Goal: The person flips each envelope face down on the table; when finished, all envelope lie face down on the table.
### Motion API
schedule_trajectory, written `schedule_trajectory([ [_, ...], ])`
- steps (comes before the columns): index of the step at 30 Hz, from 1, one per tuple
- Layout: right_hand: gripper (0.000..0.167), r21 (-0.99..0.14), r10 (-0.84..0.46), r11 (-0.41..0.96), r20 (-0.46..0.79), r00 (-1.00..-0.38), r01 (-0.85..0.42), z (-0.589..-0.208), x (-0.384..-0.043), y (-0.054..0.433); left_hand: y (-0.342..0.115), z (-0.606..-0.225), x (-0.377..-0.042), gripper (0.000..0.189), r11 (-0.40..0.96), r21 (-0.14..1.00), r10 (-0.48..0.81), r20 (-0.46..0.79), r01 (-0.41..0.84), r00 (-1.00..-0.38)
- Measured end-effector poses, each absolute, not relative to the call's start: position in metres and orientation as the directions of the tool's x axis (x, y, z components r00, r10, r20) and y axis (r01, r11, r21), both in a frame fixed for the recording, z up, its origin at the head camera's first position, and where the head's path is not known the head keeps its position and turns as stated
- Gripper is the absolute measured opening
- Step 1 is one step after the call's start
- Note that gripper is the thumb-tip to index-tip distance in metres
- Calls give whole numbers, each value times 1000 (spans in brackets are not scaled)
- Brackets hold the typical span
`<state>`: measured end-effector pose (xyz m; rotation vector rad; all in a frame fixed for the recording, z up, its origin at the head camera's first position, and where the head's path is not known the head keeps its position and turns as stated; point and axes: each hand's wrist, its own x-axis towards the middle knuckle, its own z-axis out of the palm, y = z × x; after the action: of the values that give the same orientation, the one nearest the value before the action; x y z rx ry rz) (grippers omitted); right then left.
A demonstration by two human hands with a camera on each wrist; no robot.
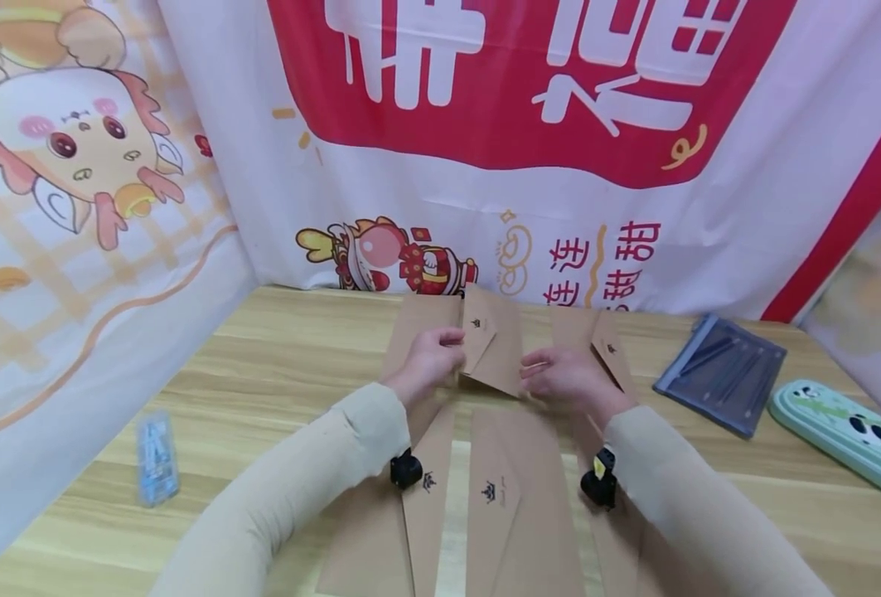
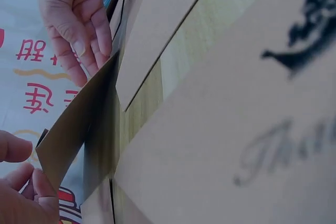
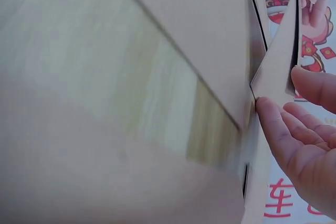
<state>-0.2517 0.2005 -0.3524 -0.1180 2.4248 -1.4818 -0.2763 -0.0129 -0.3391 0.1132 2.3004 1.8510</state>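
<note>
A brown paper envelope [image 1: 501, 348] with a crown print on its flap is tilted up off the table near the backdrop. My left hand [image 1: 433, 358] pinches its left edge between thumb and fingers; the left wrist view shows the grip at a corner. At the opposite edge is my right hand [image 1: 565, 377], its fingers fairly straight. In the right wrist view, the right thumb [image 3: 315, 87] and index fingertip touch that end of the envelope. More brown envelopes lie flat around it, including one with a crown print [image 1: 525, 497] in front.
A dark mesh zip pouch [image 1: 723, 373] with pens inside lies at the right, beside a green panda pencil case [image 1: 850, 431]. A small clear-and-blue case [image 1: 157, 458] rests on the left. Printed cloth [image 1: 410, 191] hangs behind the wooden table [image 1: 261, 398].
</note>
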Motion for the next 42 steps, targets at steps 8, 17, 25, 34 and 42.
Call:
schedule_trajectory([
  [8, 54, -907, -249, 409, -218, -944, 102, -353, -254, 182, -21, -339, -278, 47, 187, 982, 134, 6, 31, -991],
  [17, 54, -918, -256, 367, -256, -932, 151, -354, -254, 171, -20, -327, -275, 43, 141, 987, 157, 49, 71, -986],
  [25, 51, -936, -239, 285, -276, -931, 205, -361, -253, 169, -7, -320, -273, 42, 99, 992, 222, 51, 74, -974],
  [34, 62, -967, -256, 176, -224, -940, 182, -359, -247, 172, 13, -313, -271, 42, 98, 989, 269, 83, 113, -959],
  [42, 75, -980, -125, 197, -61, -990, 36, -339, -240, 163, 18, -313, -269, 42, 106, 987, 275, 90, 123, -957],
])
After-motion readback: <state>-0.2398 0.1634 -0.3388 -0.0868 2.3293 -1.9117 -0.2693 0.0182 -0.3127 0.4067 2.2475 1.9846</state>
